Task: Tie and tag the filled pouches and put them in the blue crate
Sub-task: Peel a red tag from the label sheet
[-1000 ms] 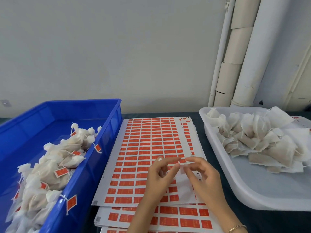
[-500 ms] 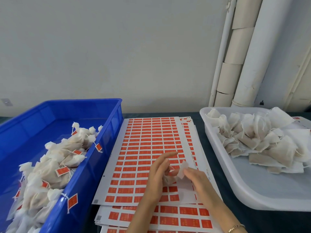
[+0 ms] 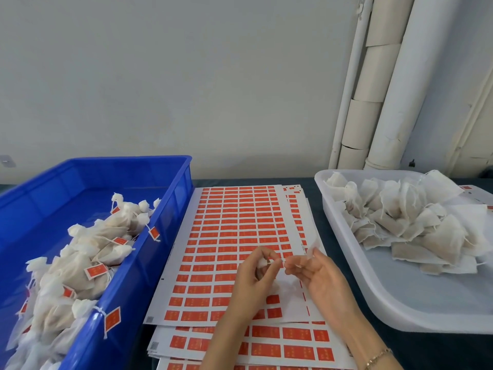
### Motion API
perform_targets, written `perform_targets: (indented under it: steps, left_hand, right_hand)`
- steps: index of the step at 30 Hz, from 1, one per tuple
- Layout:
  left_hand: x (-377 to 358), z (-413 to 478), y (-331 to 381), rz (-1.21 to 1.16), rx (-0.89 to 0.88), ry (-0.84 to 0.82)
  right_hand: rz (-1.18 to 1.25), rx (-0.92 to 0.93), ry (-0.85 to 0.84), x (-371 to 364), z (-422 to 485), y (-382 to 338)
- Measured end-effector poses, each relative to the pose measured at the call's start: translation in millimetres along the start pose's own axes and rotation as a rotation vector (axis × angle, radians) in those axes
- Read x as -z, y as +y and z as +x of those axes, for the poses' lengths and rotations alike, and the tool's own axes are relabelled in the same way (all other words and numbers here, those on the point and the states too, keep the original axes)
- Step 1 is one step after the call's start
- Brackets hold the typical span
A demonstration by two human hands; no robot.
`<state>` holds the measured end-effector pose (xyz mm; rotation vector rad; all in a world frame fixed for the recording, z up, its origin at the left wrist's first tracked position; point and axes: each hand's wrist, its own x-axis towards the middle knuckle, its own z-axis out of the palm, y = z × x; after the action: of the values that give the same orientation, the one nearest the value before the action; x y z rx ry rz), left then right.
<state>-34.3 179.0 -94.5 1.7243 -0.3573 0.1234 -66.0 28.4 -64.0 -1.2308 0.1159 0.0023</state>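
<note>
Pouch (image 3: 262, 263) gripped in curled left hand (image 3: 253, 276); right hand (image 3: 317, 276), at 3 o'clock, apparently pinched its string (image 3: 280, 261). Slack could undo the tie.

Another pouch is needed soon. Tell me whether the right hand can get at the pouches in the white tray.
Probably yes: the right hand is beside the open white tray, nothing lies between, and the pouches sit uncovered. It is pinching a string, though.
</note>
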Motion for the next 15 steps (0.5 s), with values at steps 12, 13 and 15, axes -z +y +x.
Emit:
perform_targets:
  steps: [12,13,15]
  left_hand:
    - [6.1,-2.2,2.1,0.042,-0.005,-0.085]
    - [6.3,-2.9,2.9,0.041,-0.005,-0.105]
    - [6.3,-3.6,4.1,0.046,-0.008,-0.131]
  right_hand:
    - [-0.279,0.237,0.289,10.2,-0.7,10.4]
    - [-0.287,0.242,0.291,10.6,-0.8,11.0]
    - [-0.319,0.242,0.287,10.9,0.1,12.0]
